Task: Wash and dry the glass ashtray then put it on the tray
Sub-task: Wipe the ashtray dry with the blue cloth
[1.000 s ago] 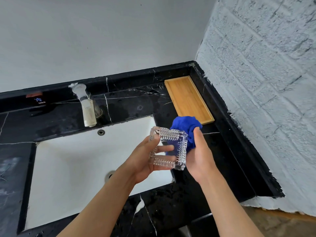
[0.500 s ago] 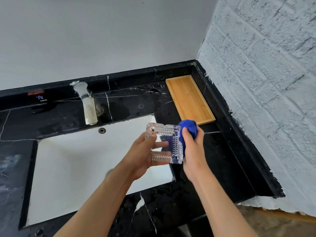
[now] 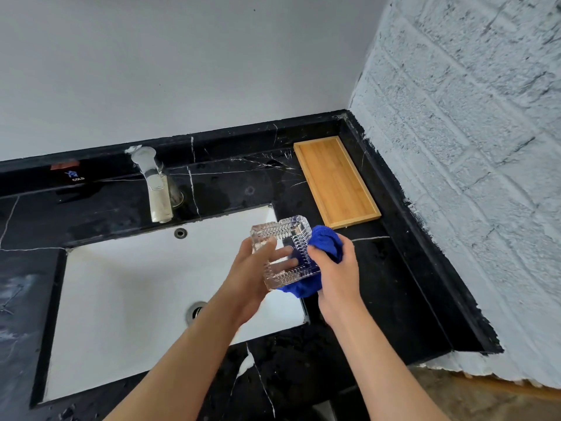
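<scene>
The square cut-glass ashtray (image 3: 283,238) is held tilted on edge above the right end of the white sink (image 3: 127,299). My left hand (image 3: 252,278) grips it from the left, fingers showing through the glass. My right hand (image 3: 334,275) clutches a bunched blue cloth (image 3: 326,238) pressed against the ashtray's right side and underside. The bamboo tray (image 3: 334,180) lies bare on the black counter, behind and to the right of both hands, about a hand's width from the cloth.
A chrome tap (image 3: 154,183) stands behind the sink, with an overflow hole and drain below it. The black marble counter (image 3: 394,299) meets a grey wall at the back and a white brick wall (image 3: 470,177) on the right.
The ashtray has turned in my left hand and tipped further back. My right hand with the cloth slid from behind the ashtray to its right side and lower edge.
</scene>
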